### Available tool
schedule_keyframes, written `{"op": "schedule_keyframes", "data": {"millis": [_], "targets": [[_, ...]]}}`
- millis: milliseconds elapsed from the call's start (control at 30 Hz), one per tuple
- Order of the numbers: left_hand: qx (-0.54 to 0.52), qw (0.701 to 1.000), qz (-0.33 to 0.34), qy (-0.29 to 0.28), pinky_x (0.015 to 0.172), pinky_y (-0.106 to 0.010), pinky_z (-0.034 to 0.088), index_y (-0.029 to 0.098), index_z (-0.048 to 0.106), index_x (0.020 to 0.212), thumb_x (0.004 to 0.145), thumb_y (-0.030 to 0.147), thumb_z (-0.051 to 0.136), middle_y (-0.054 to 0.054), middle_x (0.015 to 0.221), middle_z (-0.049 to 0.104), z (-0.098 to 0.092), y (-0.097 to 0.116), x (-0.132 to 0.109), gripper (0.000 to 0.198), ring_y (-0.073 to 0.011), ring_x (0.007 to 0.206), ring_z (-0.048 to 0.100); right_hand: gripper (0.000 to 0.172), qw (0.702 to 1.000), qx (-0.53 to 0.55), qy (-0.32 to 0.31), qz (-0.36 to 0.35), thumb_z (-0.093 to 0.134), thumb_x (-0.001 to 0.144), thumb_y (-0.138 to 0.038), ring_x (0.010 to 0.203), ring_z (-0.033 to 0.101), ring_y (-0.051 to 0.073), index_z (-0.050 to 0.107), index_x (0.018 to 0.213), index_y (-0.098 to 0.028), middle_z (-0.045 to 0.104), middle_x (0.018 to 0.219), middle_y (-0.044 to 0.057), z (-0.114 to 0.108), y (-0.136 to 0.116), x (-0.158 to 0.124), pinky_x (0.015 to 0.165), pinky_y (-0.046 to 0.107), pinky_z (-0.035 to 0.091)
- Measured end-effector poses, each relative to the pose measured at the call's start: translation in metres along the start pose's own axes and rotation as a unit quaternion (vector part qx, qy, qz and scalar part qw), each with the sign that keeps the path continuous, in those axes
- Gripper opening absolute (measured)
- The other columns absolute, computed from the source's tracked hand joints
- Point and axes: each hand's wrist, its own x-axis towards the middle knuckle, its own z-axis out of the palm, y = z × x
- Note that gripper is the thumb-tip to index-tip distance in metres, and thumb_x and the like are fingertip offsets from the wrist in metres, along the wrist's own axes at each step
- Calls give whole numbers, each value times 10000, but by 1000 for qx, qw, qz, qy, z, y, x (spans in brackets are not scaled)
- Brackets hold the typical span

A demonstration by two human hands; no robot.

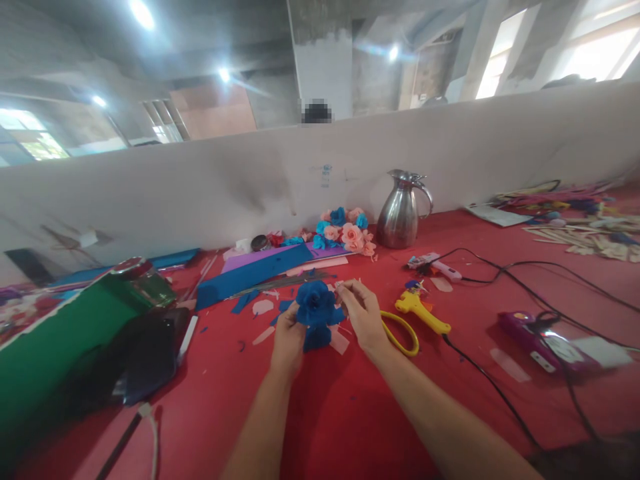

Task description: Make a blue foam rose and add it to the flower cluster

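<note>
The blue foam rose [315,307] sits between my hands above the red worktop [350,413], well in front of the steel jug [400,210] and to its left. My left hand [289,335] is closed round its lower part, and my right hand [361,310] pinches an outer petal edge with the fingertips. I judge I am shaping petals on the bloom, so the next move calls for a firm base grip and a light pinch. Both forearms reach forward, wrists turned in, with the yellow glue gun [420,312] also in front of the jug.
</note>
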Motion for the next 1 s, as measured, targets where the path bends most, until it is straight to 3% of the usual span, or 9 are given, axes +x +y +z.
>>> {"op": "schedule_keyframes", "data": {"millis": [200,433,600,767,1000], "targets": [[-5,1000,1,3,491,-194,394,157,636,647,659,309,739,22,584,591,-1,2,1,183,-91,523,501,176,989,-14,-100,111,551,726,-335,382,447,91,489,629,-202,574,487,-39,7,9,-4,411,212,341],[3,1000,-3,14,466,-188,381,152,633,670,680,334,724,21,573,577,1,0,0,204,-84,505,485,147,995,-18,-49,86,556,705,-300,389,450,87,486,626,-199,559,469,-49,8,10,-5,416,204,358],[7,1000,4,-4,497,-202,405,156,639,682,695,346,714,5,612,609,0,0,-1,205,-109,555,535,173,993,-19,-75,89,551,730,-324,384,444,83,502,629,-193,573,487,-40,8,11,-5,408,202,348],[31,999,4,10,522,-210,409,169,684,764,666,377,734,-1,623,624,0,3,1,235,-127,591,552,167,996,-48,-47,60,600,685,-280,403,458,85,478,605,-198,551,476,-49,8,13,-6,405,196,336],[34,999,6,4,489,-193,360,167,677,749,665,391,732,6,650,627,1,3,1,245,-99,552,507,154,995,49,-26,79,593,679,-275,393,468,85,489,771,-208,541,474,-78,13,5,-10,395,181,347]]}}
